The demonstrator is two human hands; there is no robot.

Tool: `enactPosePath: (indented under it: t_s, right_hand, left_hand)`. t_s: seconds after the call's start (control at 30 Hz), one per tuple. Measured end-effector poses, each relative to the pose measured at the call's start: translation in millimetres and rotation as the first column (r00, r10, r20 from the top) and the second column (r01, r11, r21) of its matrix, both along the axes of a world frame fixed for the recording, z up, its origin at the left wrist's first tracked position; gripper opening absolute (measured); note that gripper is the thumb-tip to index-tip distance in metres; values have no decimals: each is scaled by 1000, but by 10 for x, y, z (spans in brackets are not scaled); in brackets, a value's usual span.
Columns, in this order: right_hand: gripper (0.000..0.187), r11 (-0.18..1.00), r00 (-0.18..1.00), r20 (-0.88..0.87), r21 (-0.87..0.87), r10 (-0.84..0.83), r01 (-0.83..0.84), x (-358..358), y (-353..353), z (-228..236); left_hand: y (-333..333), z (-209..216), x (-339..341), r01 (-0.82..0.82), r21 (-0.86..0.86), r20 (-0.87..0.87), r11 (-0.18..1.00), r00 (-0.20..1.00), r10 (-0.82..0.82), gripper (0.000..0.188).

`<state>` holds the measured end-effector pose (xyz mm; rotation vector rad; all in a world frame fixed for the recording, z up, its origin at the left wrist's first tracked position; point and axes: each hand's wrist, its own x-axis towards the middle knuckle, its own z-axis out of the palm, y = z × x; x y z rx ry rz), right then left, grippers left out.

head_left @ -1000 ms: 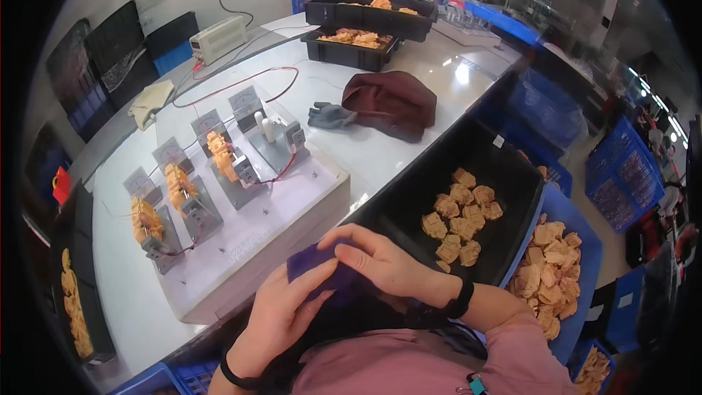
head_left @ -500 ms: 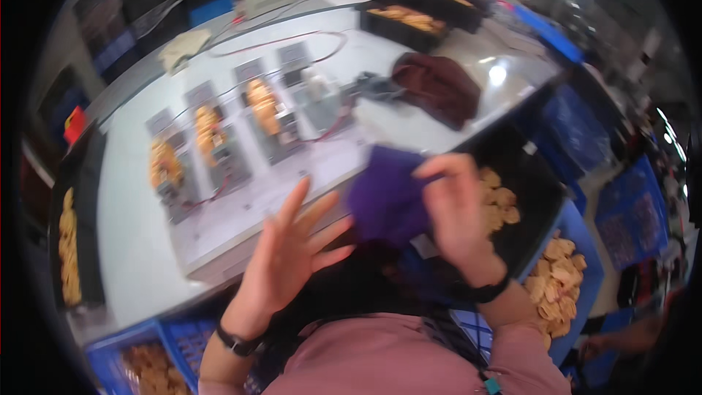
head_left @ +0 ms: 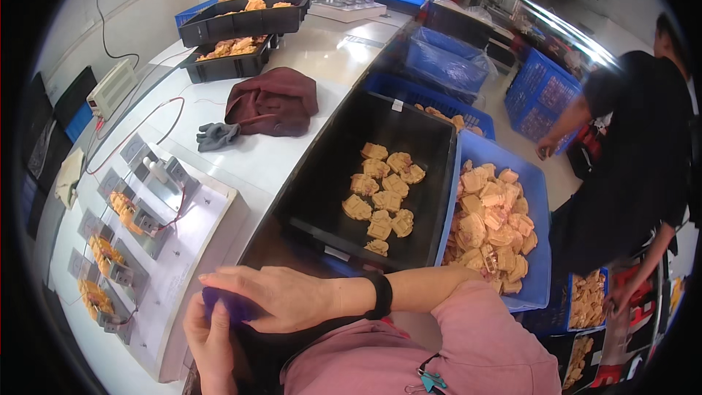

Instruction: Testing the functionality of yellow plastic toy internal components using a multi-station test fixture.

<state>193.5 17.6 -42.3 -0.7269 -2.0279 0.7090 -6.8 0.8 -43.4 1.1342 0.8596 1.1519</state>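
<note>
A dark purple piece of soft material, cloth by its look (head_left: pixel 227 306), is bunched between my two hands at the lower left. My left hand (head_left: pixel 208 333) closes on it from the left, thumb and fingers pinching it. Over its top lies my right hand (head_left: pixel 281 296), fingers curled and partly hiding it. Beside them is a white fixture board (head_left: pixel 175 278) with a row of metal stations. Three of these hold tan moulded pieces (head_left: pixel 106 252); the far one has a white fitting (head_left: pixel 155 170).
A black tray (head_left: pixel 314 208) and a blue crate (head_left: pixel 540 249) of tan pieces stand to the right. A maroon cloth (head_left: pixel 274 102) and grey glove (head_left: pixel 218 136) lie on the table, with stacked black trays (head_left: pixel 245 23) behind. A co-worker (head_left: pixel 629 139) stands at the far right.
The view has swung right, showing more of the black tray, blue crate and co-worker. My left hand, spread and apart from the purple cloth before, now grips it together with my right.
</note>
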Motion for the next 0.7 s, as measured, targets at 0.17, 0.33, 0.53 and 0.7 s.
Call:
enactPosePath:
  t_s: [0.17, 0.33, 0.53, 0.7]
  right_hand:
    - [71, 993, 995, -25, -71, 97, -99, 106, -5, 7]
    - [60, 999, 999, -17, 22, 37, -36, 171, 3, -5]
    - [44, 997, 998, 60, 76, -18, 13, 263, 29, 23]
    - [30, 996, 986, 138, 26, -92, 89, 367, 35, 87]
  left_hand:
    - [42, -84, -13, -129, 345, -400, 930, 875, 271, 12]
    - [14, -96, -44, -165, 355, -363, 920, 883, 298, 14]
    - [-2, -17, -99, 18, 535, -591, 844, 722, 359, 15]
    - [-76, -1, -119, -17, 440, -636, 898, 701, 325, 18]
